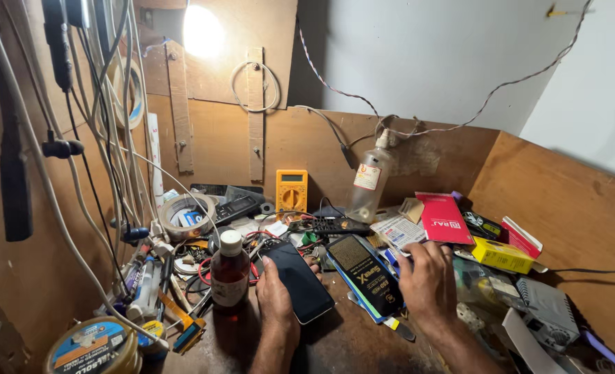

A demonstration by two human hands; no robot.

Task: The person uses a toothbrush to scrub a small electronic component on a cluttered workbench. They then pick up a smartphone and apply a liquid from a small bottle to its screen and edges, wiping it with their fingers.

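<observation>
Black and glossy, a phone with a dark, blank screen, lying tilted on the cluttered wooden worktop, top end pointing away and to the left. Slim, rounded at the corners, faint light reflecting off the glass. Held along its left edge by the left hand, thumb and fingers clamped on it, fingertips just showing past its far right edge. Right hand resting palm down to the right, fingers spread and reaching among small packets; cannot tell whether anything is gripped beneath it. Between the two hands, a long black box with pale lettering, lying flat just beside the phone. Just left of the phone, a small brown bottle with a white cap, standing upright. Farther back, a yellow meter leaning against the wooden wall, a clear plastic bottle upright beside it, and a red box to the right. At the left, a roll of tape and hanging cables.
</observation>
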